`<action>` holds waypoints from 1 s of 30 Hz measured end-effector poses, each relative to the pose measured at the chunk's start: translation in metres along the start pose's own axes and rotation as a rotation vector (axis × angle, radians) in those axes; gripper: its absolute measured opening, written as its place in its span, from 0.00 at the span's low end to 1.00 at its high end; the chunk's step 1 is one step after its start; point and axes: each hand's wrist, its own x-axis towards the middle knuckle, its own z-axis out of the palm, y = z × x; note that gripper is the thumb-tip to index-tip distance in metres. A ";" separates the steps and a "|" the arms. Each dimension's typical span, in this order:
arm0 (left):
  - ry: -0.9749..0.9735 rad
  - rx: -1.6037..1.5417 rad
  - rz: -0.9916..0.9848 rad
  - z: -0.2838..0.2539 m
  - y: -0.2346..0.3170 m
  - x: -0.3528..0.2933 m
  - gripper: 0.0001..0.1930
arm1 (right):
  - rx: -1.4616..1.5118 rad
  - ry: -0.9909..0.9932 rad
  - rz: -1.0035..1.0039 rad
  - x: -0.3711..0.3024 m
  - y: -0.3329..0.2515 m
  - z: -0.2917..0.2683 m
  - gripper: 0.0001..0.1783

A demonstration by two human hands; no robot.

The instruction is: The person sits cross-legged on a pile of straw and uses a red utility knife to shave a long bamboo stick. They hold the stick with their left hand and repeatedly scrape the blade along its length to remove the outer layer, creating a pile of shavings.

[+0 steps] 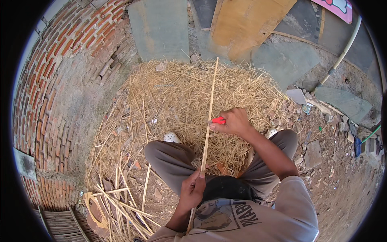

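A long, pale bamboo strip (211, 94) runs from beside my waist up and away over the heap of shavings. My left hand (192, 190) is closed around its lower part, near my lap. In my right hand (234, 122), closed, is a small red-handled knife (219, 120). Its short blade meets the strip around the middle of its length; the fingers partly hide the handle. A black cloth or pad (227, 189) lies across my lap, under the strip's near part.
Thin curly shavings (177, 92) are heaped in front of my feet. More cut strips (125, 205) lie at the lower left. A brick wall (44, 121) rises on the left; boards (159, 30) lean at the back. Rubble and a blue broom (358, 146) are on the right.
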 end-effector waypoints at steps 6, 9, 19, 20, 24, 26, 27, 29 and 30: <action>-0.007 0.063 0.043 0.002 0.003 0.001 0.18 | -0.003 0.062 0.058 0.008 0.017 0.002 0.39; -0.021 0.092 0.045 0.003 0.012 -0.004 0.18 | 0.003 0.057 0.114 0.012 0.021 -0.004 0.39; -0.052 0.153 0.090 -0.004 0.003 -0.017 0.18 | -0.028 0.071 0.204 0.019 0.034 -0.011 0.39; -0.063 0.158 0.071 -0.004 0.003 -0.019 0.18 | -0.036 0.058 0.237 0.021 0.036 -0.012 0.38; -0.036 0.151 0.053 -0.003 0.008 -0.024 0.17 | -0.059 0.072 0.252 0.021 0.044 -0.015 0.39; -0.055 0.147 0.024 -0.002 0.011 -0.026 0.17 | -0.077 0.107 0.288 0.023 0.052 -0.013 0.40; -0.081 0.156 0.006 -0.003 0.008 -0.029 0.17 | -0.052 0.110 0.360 0.027 0.060 -0.015 0.41; -0.140 0.171 -0.019 -0.003 -0.001 -0.037 0.17 | -0.008 0.123 0.502 0.033 0.079 -0.025 0.43; -0.097 0.133 -0.031 -0.003 -0.002 -0.039 0.17 | -0.008 0.077 0.479 0.034 0.076 -0.025 0.43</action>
